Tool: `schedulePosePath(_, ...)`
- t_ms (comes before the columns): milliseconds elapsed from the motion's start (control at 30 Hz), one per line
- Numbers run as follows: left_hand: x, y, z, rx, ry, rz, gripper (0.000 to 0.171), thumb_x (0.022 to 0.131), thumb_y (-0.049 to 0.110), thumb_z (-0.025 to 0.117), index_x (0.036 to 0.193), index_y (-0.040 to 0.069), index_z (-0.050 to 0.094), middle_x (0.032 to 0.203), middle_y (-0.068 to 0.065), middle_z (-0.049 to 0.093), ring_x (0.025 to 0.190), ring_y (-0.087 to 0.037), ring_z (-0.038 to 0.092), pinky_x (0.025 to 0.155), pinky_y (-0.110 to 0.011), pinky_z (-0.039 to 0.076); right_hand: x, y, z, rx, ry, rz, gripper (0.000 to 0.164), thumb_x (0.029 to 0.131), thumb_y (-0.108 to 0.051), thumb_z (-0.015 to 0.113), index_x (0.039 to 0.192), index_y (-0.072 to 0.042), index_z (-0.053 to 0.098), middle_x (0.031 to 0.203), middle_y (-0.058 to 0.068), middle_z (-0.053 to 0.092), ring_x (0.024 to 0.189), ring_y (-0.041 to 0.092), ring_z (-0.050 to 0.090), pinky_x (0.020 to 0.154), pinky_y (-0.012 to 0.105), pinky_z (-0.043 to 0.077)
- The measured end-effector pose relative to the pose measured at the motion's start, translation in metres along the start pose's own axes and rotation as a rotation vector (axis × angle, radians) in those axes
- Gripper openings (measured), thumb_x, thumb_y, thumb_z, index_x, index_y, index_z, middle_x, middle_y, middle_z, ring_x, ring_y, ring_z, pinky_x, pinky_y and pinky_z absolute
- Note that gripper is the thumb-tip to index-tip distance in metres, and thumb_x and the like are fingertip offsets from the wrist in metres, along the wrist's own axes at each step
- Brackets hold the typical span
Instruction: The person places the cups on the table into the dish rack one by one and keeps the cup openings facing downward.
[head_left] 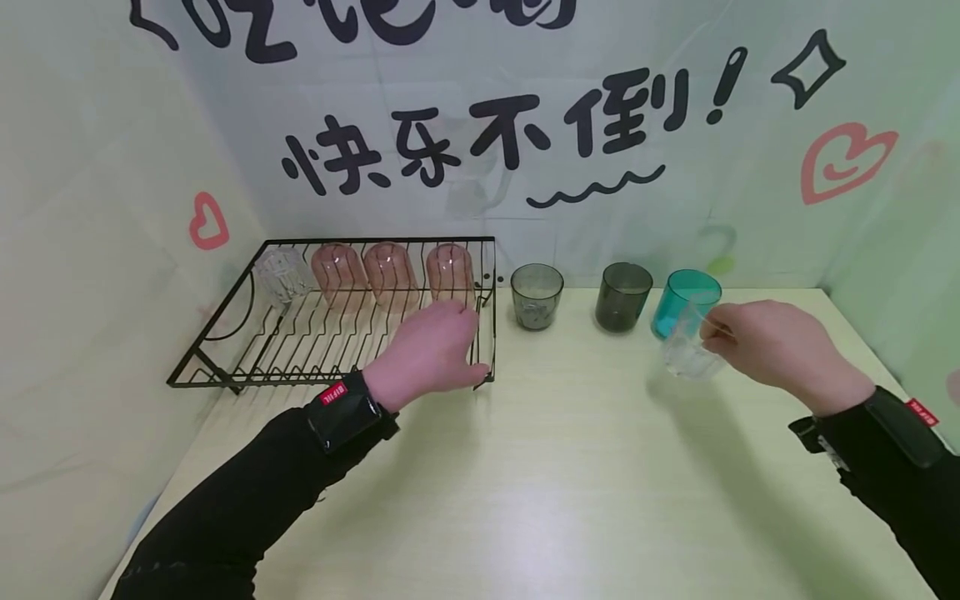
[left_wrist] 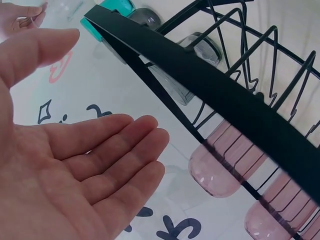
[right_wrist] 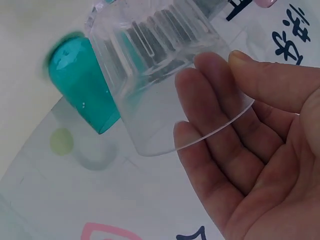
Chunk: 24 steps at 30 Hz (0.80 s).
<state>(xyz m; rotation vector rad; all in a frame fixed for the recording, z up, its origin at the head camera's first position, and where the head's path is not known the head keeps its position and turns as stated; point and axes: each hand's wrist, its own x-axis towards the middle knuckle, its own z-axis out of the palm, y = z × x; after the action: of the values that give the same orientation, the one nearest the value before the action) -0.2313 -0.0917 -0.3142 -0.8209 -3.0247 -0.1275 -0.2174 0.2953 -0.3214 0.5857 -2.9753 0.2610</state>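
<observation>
My right hand (head_left: 772, 350) pinches a clear ribbed glass (head_left: 686, 346) by its rim, thumb on one side and fingers on the other. In the right wrist view the glass (right_wrist: 155, 75) overlaps a teal glass (right_wrist: 82, 82) standing behind it. My left hand (head_left: 427, 350) holds nothing, its fingers extended and thumb spread in the left wrist view. It hovers at the front right part of a black wire rack (head_left: 281, 385). Along the rack's back lie a clear patterned glass (head_left: 283, 273) and several pink glasses (head_left: 339, 271), with bases up.
On the light table (head_left: 540, 467), right of the rack, a grey glass (head_left: 537, 296), a darker grey glass (head_left: 624, 296) and the teal glass (head_left: 678, 300) stand upright in a row. A printed sheet (head_left: 420, 92) covers the wall behind them.
</observation>
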Motion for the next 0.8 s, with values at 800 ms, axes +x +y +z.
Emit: schedulePosePath(800,0.008,0.023,0.004,-0.049,-0.014,0.060,0.047,0.082,0.042,0.077,0.107,0.004,0.064,0.095,-0.004,0.060,0.086,-0.021,0.057,0.070,-0.034,0.050,0.014,-0.048,0.002,0.503,-0.022,-0.014,0.010,0.091,-0.018,0.073,0.096,-0.010,0.069,0.088,-0.002,0.068,0.083,0.017,0.067,0.074,0.025,0.053)
